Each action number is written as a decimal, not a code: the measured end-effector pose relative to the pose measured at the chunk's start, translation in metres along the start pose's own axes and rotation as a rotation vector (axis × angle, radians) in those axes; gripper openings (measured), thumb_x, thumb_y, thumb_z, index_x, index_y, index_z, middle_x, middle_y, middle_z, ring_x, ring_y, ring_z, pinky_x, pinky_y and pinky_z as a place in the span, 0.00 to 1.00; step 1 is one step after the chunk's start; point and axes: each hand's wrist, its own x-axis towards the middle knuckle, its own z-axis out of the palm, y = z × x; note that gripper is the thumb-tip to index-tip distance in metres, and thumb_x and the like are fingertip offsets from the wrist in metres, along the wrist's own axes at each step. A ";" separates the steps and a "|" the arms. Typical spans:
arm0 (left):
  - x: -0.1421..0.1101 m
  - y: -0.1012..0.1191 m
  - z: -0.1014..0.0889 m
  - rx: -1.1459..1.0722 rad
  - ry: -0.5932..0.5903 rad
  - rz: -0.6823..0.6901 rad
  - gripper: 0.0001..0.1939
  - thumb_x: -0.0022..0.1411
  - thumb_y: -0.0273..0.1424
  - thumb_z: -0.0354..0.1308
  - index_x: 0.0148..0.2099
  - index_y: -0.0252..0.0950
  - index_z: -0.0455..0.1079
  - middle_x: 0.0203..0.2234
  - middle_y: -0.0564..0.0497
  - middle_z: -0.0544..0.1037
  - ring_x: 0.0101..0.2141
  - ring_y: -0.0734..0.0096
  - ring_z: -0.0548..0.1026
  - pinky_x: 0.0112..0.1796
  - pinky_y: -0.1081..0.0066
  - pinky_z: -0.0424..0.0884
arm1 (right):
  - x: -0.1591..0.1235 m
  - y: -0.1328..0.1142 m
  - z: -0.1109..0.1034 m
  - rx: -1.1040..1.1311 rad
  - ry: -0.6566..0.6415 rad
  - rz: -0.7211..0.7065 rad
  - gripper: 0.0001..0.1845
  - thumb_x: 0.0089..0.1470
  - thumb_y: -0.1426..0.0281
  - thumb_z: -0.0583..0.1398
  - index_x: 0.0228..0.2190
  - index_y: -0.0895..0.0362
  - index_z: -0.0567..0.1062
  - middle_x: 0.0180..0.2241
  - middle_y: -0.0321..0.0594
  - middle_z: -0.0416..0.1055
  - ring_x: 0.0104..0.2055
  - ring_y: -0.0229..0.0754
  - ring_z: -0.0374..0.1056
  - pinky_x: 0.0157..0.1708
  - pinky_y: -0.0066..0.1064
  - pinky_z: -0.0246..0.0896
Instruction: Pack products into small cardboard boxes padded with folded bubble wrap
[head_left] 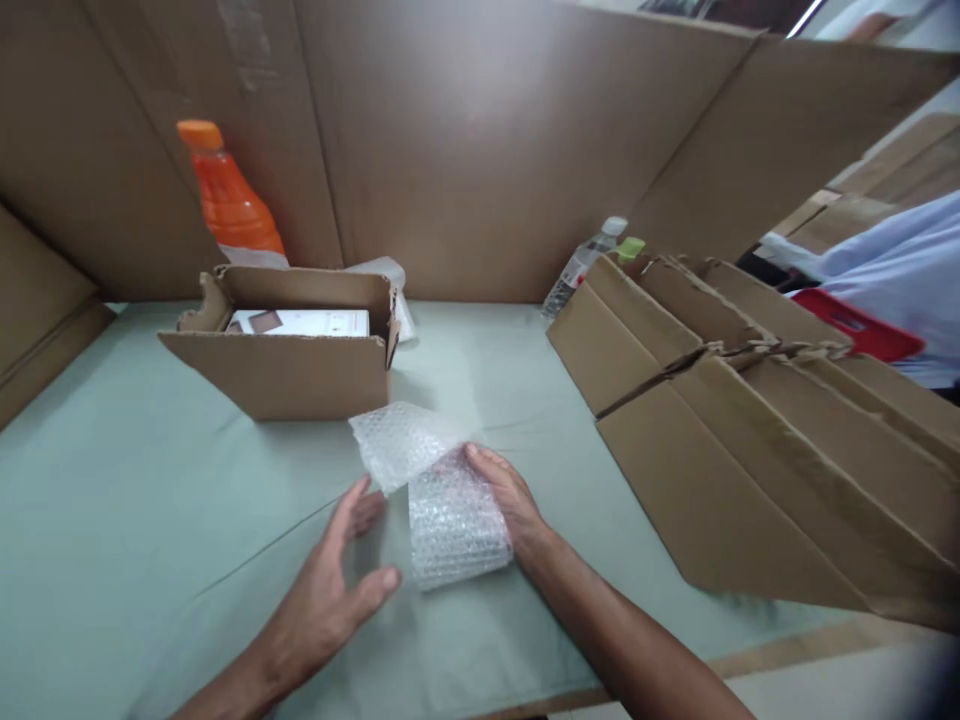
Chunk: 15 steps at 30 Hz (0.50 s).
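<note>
A piece of clear bubble wrap (459, 520) is folded over near the middle of the table, with one loose flap angled up to the left. My right hand (511, 492) grips its right side, thumb on top and the other fingers hidden behind the wrap. To the left of the wrap, my left hand (341, 570) is open, thumb and fingers apart, holding nothing. Whether anything lies inside the folded wrap I cannot tell.
An open cardboard box (315, 375) with a white box (322, 322) inside stands behind my hands. An orange bottle (236, 205) and a clear bottle (581, 265) stand at the back. Several cardboard boxes (720, 480) line the right. Cardboard panels (480, 150) wall the green table (112, 500).
</note>
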 end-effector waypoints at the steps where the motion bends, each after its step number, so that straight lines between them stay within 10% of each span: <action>1: -0.004 0.000 0.015 -0.094 -0.040 -0.051 0.46 0.59 0.45 0.63 0.72 0.41 0.45 0.62 0.36 0.68 0.60 0.46 0.69 0.58 0.48 0.66 | -0.004 0.005 0.004 0.009 -0.008 0.012 0.21 0.45 0.53 0.70 0.31 0.57 0.76 0.27 0.40 0.78 0.27 0.44 0.73 0.29 0.32 0.66; 6: -0.007 0.013 0.053 -0.409 -0.038 -0.219 0.46 0.61 0.44 0.58 0.73 0.38 0.39 0.43 0.44 0.77 0.40 0.62 0.77 0.45 0.61 0.72 | -0.004 0.017 0.006 -0.209 -0.117 -0.110 0.21 0.45 0.58 0.70 0.39 0.55 0.75 0.34 0.40 0.78 0.33 0.43 0.73 0.33 0.31 0.66; 10: -0.017 0.022 0.041 -0.366 -0.159 -0.290 0.41 0.58 0.44 0.61 0.69 0.38 0.54 0.27 0.55 0.69 0.28 0.72 0.67 0.32 0.71 0.65 | 0.019 0.002 -0.005 -0.700 -0.031 -0.402 0.31 0.47 0.68 0.65 0.54 0.53 0.69 0.42 0.41 0.77 0.37 0.40 0.72 0.38 0.31 0.67; 15: -0.039 0.013 0.015 -0.300 -0.250 -0.408 0.30 0.56 0.51 0.63 0.55 0.38 0.73 0.26 0.54 0.68 0.27 0.72 0.65 0.31 0.71 0.62 | 0.054 -0.018 -0.013 -1.048 0.045 -0.514 0.12 0.50 0.71 0.59 0.36 0.56 0.79 0.27 0.36 0.75 0.31 0.40 0.70 0.37 0.32 0.64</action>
